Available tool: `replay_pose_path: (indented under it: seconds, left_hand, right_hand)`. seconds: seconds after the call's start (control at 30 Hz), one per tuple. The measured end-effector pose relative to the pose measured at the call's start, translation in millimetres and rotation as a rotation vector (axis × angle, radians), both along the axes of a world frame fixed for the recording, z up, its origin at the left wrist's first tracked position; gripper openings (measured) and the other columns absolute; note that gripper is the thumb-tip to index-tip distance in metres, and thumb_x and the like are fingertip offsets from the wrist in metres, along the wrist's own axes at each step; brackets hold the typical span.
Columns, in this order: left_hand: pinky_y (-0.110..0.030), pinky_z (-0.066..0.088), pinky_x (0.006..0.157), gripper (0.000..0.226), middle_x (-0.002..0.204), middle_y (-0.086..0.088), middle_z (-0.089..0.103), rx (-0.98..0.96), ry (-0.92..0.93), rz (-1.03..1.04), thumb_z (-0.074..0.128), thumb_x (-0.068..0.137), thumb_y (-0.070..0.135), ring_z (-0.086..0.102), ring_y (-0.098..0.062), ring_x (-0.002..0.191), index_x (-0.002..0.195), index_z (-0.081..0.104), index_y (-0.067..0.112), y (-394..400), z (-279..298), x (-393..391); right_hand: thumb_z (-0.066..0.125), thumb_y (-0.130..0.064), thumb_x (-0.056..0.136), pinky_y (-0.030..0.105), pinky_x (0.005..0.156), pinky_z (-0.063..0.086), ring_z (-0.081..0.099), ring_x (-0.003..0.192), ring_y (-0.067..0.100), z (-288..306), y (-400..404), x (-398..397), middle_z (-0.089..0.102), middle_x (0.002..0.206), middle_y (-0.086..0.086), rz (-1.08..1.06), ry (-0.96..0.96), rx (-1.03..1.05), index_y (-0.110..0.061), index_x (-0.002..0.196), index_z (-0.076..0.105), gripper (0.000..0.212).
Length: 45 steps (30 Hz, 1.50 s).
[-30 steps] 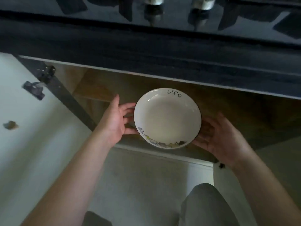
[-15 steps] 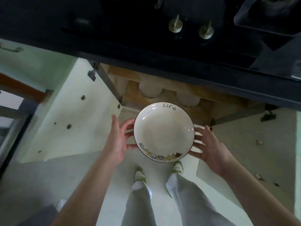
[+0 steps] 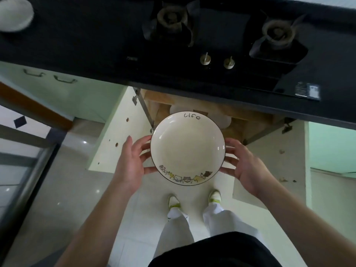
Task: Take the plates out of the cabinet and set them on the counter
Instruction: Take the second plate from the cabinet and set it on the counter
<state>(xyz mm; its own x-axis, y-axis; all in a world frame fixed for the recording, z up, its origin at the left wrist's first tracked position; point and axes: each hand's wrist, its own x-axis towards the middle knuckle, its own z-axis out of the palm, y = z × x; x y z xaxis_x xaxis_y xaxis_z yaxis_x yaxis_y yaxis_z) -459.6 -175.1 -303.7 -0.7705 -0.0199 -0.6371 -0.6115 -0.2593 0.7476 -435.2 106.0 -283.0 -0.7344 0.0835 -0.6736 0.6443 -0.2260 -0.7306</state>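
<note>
I hold the plate [image 3: 187,149] level between both hands, over the floor, just near of the open cabinet [image 3: 248,124]. My left hand [image 3: 133,160] and right hand [image 3: 244,164] cup its rim, fingers spread and curled underneath. More plates [image 3: 224,121], I think, sit inside. The counter [image 3: 77,45] lies beyond.

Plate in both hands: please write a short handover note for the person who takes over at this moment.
Left hand: fingers curled on the plate's left rim, holding it.
Right hand: holds the right rim the same way.
Plate: white, "life" on the rim, level, in the air in front of the open cabinet, below the black counter.
Done: this plate is out of the cabinet.
Left: set it on the counter; pale dishes show inside the cabinet behind it, so more may need fetching. A white dish is at the counter's far left.
</note>
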Motion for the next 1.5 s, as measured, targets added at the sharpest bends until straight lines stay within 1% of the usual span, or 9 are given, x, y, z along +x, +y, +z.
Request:
replay_pose_path:
  seconds: [0.13,0.33,0.53,0.67,0.83,1.07,1.23,1.37,1.5]
  left_hand:
    - [-0.043,0.057,0.062,0.061,0.115,-0.005,0.064,0.0,0.086,-0.02,0.02,0.1,0.056,0.06,-0.023,0.107,0.121,0.067,0.025,-15.1,33.9,18.7]
    - [-0.043,0.058,0.065,0.054,0.112,-0.001,0.065,0.01,0.208,-0.035,0.03,0.093,0.058,0.061,-0.018,0.102,0.118,0.069,0.031,-7.4,73.1,61.7]
    - [-0.04,0.057,0.063,0.051,0.115,-0.001,0.064,-0.003,0.23,0.006,0.032,0.096,0.052,0.06,-0.018,0.103,0.125,0.065,0.026,44.4,90.1,104.2]
    - [-0.041,0.057,0.063,0.05,0.117,-0.001,0.066,0.018,0.229,0.063,0.035,0.097,0.052,0.062,-0.017,0.101,0.125,0.065,0.025,73.0,98.7,131.4]
    - [-0.048,0.059,0.068,0.05,0.123,-0.006,0.067,0.05,0.184,0.145,0.035,0.095,0.054,0.063,-0.021,0.106,0.121,0.069,0.028,75.2,111.4,172.1]
    - [-0.055,0.058,0.074,0.053,0.128,-0.014,0.062,-0.006,0.171,0.305,0.027,0.1,0.05,0.057,-0.033,0.117,0.123,0.067,0.024,36.1,129.2,229.0]
    - [-0.05,0.06,0.066,0.05,0.116,-0.009,0.069,-0.131,0.158,0.451,0.027,0.105,0.044,0.065,-0.029,0.106,0.104,0.075,0.034,-21.8,129.8,268.0]
    - [-0.056,0.059,0.069,0.04,0.115,-0.006,0.07,-0.113,0.147,0.585,0.036,0.101,0.051,0.066,-0.03,0.106,0.107,0.073,0.037,-81.0,128.9,307.0]
    - [-0.052,0.059,0.066,0.046,0.12,-0.006,0.067,-0.1,0.132,0.617,0.027,0.103,0.054,0.063,-0.027,0.111,0.118,0.068,0.036,-140.1,129.0,341.1]
  right_hand:
    - [0.045,-0.024,0.102,0.038,0.07,0.06,0.069,0.096,0.023,32.7,-6.5,12.3,0.064,0.115,0.01,0.023,0.04,-0.06,-0.023,0.113,0.064,0.023]
    - [0.049,-0.039,0.099,0.045,0.077,0.06,0.065,0.105,0.029,61.7,11.7,37.3,0.064,0.119,0.01,0.083,0.069,-0.1,-0.026,0.119,0.063,0.027]
    - [0.049,-0.04,0.099,0.042,0.077,0.059,0.07,0.097,0.021,82.1,67.6,73.6,0.065,0.116,0.008,0.198,0.163,-0.148,-0.032,0.123,0.062,0.028]
    - [0.046,-0.041,0.1,0.045,0.081,0.059,0.066,0.105,0.028,92.1,94.3,91.8,0.064,0.118,0.011,0.217,0.167,-0.169,-0.029,0.123,0.062,0.031]
    - [0.039,-0.044,0.102,0.044,0.078,0.059,0.068,0.101,0.029,98.3,98.1,108.3,0.067,0.114,0.011,0.265,0.141,-0.181,-0.03,0.113,0.068,0.035]
    - [0.039,-0.051,0.099,0.043,0.071,0.06,0.067,0.102,0.032,100.8,39.5,118.2,0.065,0.117,0.012,0.406,0.127,-0.127,-0.033,0.098,0.074,0.039]
    - [0.047,-0.049,0.097,0.039,0.065,0.06,0.07,0.095,0.028,104.9,-38.5,121.7,0.066,0.116,0.012,0.545,0.145,-0.091,-0.028,0.107,0.069,0.031]
    - [0.053,-0.045,0.095,0.04,0.065,0.06,0.067,0.099,0.029,107.9,-113.6,135.8,0.064,0.118,0.012,0.65,0.152,-0.078,-0.025,0.113,0.065,0.03]
    - [0.049,-0.042,0.099,0.044,0.068,0.06,0.066,0.103,0.032,105.5,-181.9,153.6,0.063,0.118,0.014,0.703,0.14,-0.07,-0.02,0.117,0.065,0.033]
